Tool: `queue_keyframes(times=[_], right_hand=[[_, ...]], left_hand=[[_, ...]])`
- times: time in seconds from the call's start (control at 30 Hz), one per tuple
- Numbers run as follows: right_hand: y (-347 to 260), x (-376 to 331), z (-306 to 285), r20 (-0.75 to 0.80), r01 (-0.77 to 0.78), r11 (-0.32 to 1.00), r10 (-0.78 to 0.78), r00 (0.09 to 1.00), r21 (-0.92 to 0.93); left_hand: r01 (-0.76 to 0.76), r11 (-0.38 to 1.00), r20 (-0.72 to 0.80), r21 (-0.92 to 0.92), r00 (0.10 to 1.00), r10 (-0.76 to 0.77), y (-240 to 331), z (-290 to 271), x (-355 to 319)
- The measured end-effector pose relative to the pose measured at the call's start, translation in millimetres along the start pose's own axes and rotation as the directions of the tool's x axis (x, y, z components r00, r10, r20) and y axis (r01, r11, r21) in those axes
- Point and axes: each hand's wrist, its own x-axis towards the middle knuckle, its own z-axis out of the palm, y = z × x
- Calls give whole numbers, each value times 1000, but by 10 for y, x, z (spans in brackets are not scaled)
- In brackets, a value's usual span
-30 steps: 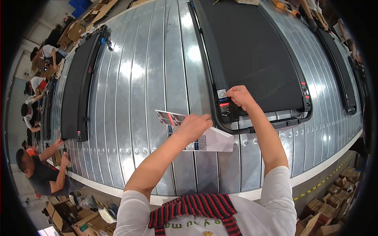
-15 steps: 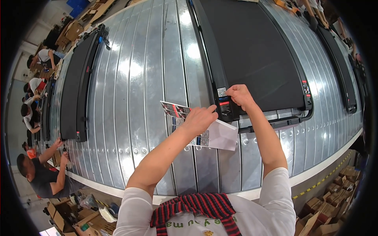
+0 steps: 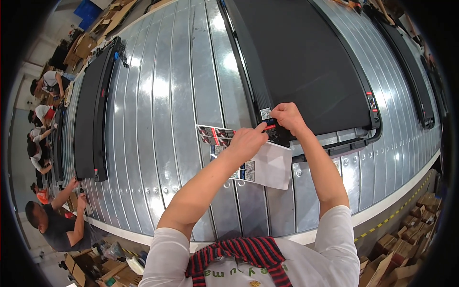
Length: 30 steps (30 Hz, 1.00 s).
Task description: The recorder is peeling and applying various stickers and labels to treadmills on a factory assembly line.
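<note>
A wide conveyor of ribbed silver metal slats fills the scene, with bright glare from overhead light along the slats. A yellow and black striped line runs on the dark floor at the near right, beside stacked cardboard boxes. More cardboard boxes lie at the far left, and other workers stand along the left edge

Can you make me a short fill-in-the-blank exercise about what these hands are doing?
1. Both hands meet at the near corner of a flat ____ machine.
2. The white sticker sheet lies under the ____ hand.
3. The right hand presses a small ____ onto the frame.

Missing words: black; left; sticker
</note>
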Motion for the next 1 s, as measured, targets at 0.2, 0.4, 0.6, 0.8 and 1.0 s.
queue_keyframes(times=[0.2, 0.4, 0.6, 0.8, 1.0], right_hand=[[-128, -116, 190, -118, 161, 767, -294, 949, -621], [20, -257, 359, 228, 466, 102, -769, 598, -879], [241, -565, 652, 212, 416, 83, -761, 613, -905], [-7, -384, 520, 162, 228, 45, -570, 805, -973], [-351, -1313, 1575, 596, 467, 865, -280, 753, -184]], left_hand=[[67, 997, 68, 50, 995, -70, 7, -18, -26], [204, 968, 155, -148, 971, -181, -100, -431, -569], [424, 354, 99, -833, 745, -659, -82, -1093, -2398], [69, 145, -97, -987, 457, -884, 324, -1212, -3386], [-216, 139, -206, -966, 331, -921, 695, -1025, -4178]])
